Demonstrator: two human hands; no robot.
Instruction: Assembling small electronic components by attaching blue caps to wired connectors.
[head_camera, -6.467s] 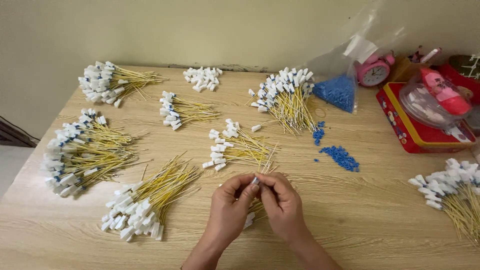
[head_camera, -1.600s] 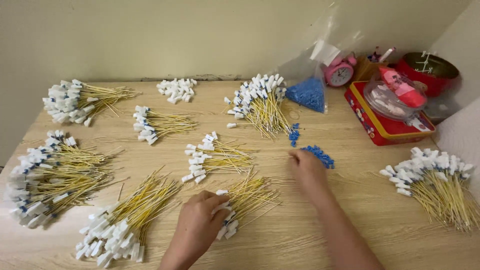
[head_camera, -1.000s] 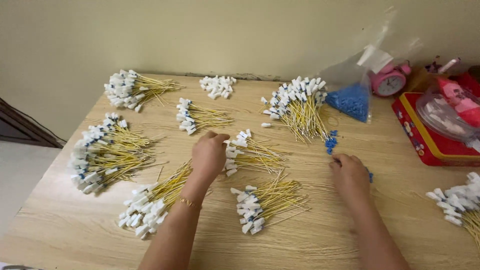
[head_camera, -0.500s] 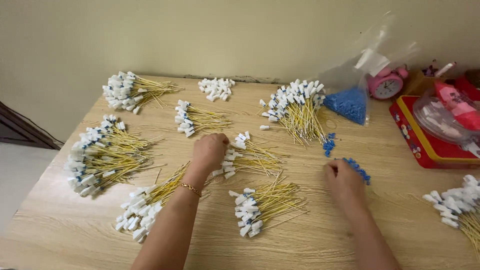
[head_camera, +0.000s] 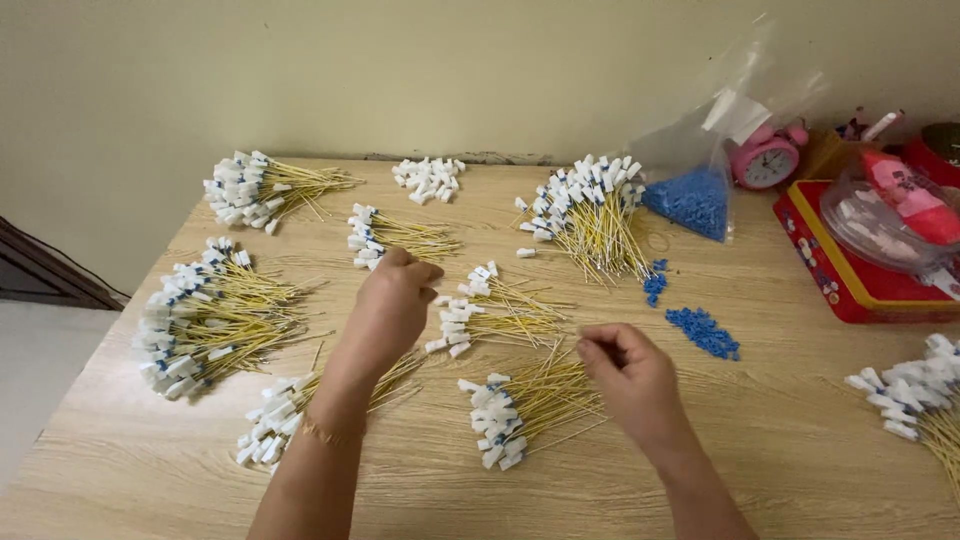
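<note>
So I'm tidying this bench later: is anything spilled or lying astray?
Yes. Loose blue beads lie scattered on the table, outside their clear bag, and one white cap lies alone beside the bundle of yellow wires.

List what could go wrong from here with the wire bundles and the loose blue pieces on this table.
1. The left hand hovers over the middle wire bundle; a sweep could tangle it with the nearer bundle.
2. The loose blue pieces lie unboxed by the right hand; a brush might scatter them.
3. The bundle at the right edge runs out of view and may sit near the table's edge, so it could slip off.
</note>
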